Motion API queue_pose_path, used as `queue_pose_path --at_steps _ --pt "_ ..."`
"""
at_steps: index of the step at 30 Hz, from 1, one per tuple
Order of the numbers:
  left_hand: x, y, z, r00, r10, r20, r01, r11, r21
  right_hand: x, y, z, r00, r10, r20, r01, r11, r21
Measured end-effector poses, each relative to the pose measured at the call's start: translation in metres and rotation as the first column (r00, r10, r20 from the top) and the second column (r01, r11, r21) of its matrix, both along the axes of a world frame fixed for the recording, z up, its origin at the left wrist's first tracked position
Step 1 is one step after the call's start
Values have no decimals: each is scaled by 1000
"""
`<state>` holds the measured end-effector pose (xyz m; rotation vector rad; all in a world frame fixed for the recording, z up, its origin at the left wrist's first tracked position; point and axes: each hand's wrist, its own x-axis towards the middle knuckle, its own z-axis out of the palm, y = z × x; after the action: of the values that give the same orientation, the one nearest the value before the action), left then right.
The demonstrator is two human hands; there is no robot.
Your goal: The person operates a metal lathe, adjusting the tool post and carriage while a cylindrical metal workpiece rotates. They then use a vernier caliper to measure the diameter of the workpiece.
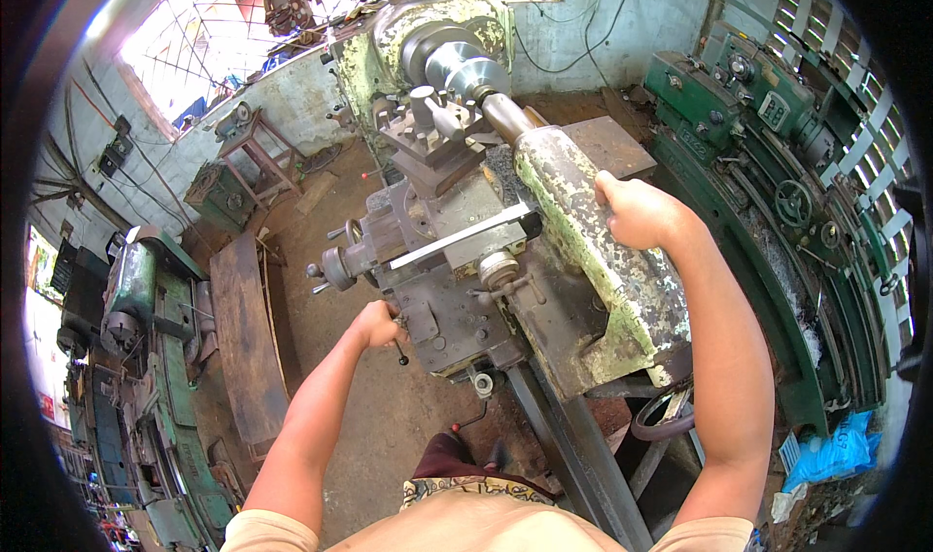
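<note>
A large metal lathe with chipped green paint fills the middle. My left hand (pixel 377 326) is closed round a carriage handle at the apron's left side, mostly hidden by the fingers; a dark knob (pixel 403 361) sticks out below. My right hand (pixel 637 210) lies with curled fingers on the worn tailstock (pixel 573 188), its fingertips partly hidden. From the tailstock a steel quill (pixel 506 117) reaches toward the chuck (pixel 466 69). A tool post (pixel 425 115) stands on the carriage, left of the quill. A pale metal bar (pixel 457 237) lies slantwise across the cross slide.
A green lathe (pixel 724 154) stands along the right wall, another machine (pixel 146 290) at the left. Beside that lies a brown wooden board (pixel 248 333). A small stand (pixel 260 154) is by the far wall. A handwheel (pixel 664 414) and a blue plastic bag (pixel 831 452) are at the lower right.
</note>
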<state>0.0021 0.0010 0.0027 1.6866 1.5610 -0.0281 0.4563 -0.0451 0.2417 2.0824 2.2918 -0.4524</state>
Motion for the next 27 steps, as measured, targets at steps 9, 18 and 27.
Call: queue_pose_path --at_steps 9,18,27 --pt "-2 1 -3 998 -24 -61 27 999 48 5 1 0 999 22 -25 -22 1000 6" --pt "21 -58 21 984 -86 -157 174 651 739 9 4 2 996 -5 -89 2 999 -32" --pt "-16 -153 335 856 -495 149 -376 -397 837 11 7 -4 996 9 -84 -9 1000 2"
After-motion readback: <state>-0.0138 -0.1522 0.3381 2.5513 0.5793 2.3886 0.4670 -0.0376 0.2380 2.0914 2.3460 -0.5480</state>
